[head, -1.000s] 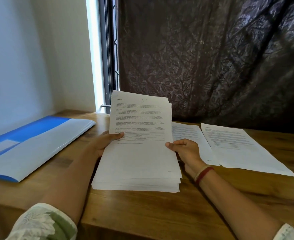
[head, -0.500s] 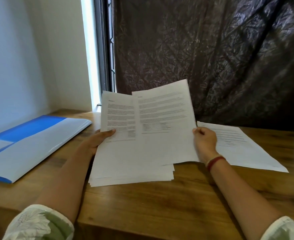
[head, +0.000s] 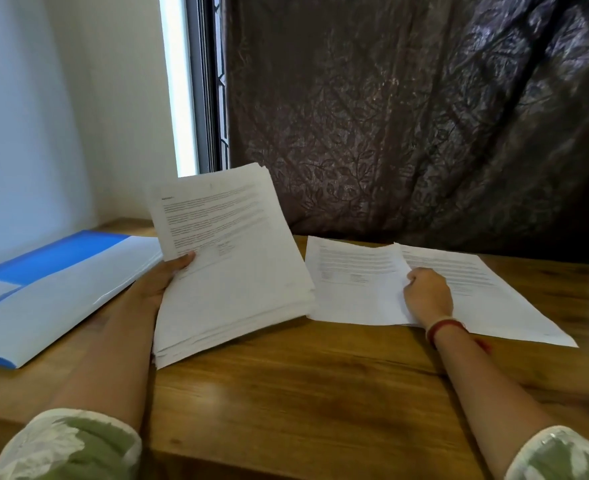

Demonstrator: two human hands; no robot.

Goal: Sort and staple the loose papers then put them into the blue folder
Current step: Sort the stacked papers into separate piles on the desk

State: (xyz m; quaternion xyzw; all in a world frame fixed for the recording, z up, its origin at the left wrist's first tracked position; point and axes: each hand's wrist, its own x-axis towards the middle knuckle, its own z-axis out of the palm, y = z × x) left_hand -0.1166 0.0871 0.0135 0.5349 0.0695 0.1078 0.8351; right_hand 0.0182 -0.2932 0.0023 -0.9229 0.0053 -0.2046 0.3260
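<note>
While the left hand (head: pixel 161 279) grips the tilted stack of loose papers (head: pixel 237 282) by its left edge, thumb on top, its lower edge rests on the desk (head: pixel 303 393). Just to the right, the right hand (head: pixel 428 296) pinches the edge of a single sheet (head: pixel 355 285), which overlaps a second sheet (head: pixel 493 296). The blue folder (head: pixel 43 285) lies flat at the left.

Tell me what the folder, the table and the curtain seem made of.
Folder: likely glossy plastic; a bright glint runs along its cover. Table: wood or wood veneer, smooth and semi-glossy; grain streaks, soft reflections. Curtain: dark fabric with slight sheen; leaf pattern, hanging folds.
</note>
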